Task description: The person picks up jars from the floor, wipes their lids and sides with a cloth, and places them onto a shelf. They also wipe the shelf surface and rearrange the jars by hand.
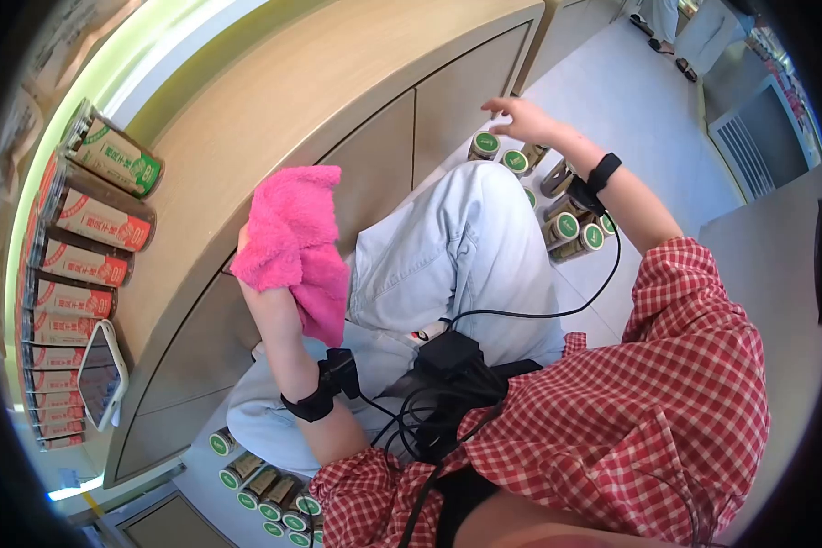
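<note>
A fluffy pink cloth (297,242) is draped over my left hand (243,241), which grips it beside the wooden counter's edge. Most of that hand's fingers are hidden under the fabric. Out to the right, my right hand (522,119) is empty, its fingers apart and partly bent. It hovers over a group of jars on the floor, close to a green-lidded jar (484,144) and another green-lidded jar (514,163). More jars (564,228) stand beneath my right wrist.
Along the curved wooden counter (338,82) runs a row of red-labelled jars (91,267), with a green-labelled jar (119,160) at one end. A phone (102,374) leans against the row. Several green-lidded jars (269,493) are on the floor at lower left. Black cables (429,411) cross my lap.
</note>
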The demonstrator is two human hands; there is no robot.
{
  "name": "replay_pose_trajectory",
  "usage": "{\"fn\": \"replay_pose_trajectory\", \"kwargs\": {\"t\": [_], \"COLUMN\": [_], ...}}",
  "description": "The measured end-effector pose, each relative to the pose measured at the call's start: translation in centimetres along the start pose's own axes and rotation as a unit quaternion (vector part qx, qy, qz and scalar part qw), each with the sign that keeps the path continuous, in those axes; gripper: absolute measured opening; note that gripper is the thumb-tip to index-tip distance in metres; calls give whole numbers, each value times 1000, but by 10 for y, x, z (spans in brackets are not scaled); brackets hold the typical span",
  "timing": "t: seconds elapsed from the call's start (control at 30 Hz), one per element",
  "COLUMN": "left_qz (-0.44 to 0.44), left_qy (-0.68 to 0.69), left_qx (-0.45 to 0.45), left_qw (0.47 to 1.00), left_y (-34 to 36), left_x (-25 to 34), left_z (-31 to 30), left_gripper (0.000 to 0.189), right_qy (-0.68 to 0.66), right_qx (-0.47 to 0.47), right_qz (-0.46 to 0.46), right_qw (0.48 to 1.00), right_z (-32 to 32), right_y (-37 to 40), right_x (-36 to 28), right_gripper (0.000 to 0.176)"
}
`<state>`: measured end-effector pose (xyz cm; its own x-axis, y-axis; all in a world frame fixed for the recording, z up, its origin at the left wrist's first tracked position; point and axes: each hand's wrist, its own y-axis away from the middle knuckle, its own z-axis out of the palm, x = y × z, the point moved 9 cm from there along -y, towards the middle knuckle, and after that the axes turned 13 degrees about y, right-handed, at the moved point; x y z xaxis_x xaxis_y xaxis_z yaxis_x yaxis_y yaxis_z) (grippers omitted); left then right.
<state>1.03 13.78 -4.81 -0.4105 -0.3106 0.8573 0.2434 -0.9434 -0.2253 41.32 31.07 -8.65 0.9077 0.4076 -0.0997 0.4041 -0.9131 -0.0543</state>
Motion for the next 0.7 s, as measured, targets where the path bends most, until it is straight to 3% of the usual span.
{"fn": "replay_pose_trajectory", "kwargs": {"t": [0.1, 0.2, 0.3, 0.4, 0.53, 0.7], "left_qz": [-21, -49, -33, -33, -65, -72], "left_qy": [-4, 20, -4, 18, 81, 132], "left_qx": [-8, -7, 2, 15, -13, -67], "left_qw": [1000, 999, 999, 999, 994, 986], "left_y": [0, 6, 7, 9, 11, 15], "left_x": [-4, -1, 8, 18, 15, 4], "left_z": [3, 12, 8, 8, 22, 58], "left_gripper": [39, 32, 34, 35, 33, 37], "right_qy": [48, 1, -13, -35, -192, -309], "right_qx": [-91, -142, -61, 76, 156, 210], "right_qz": [18, 102, 84, 94, 139, -66], "right_qw": [995, 985, 995, 992, 959, 925], "right_z": [51, 70, 41, -37, -142, -190], "right_y": [8, 12, 16, 38, 87, 120], "right_x": [-2, 3, 7, -1, -33, -152], "right_gripper": [52, 56, 54, 53, 51, 65]}}
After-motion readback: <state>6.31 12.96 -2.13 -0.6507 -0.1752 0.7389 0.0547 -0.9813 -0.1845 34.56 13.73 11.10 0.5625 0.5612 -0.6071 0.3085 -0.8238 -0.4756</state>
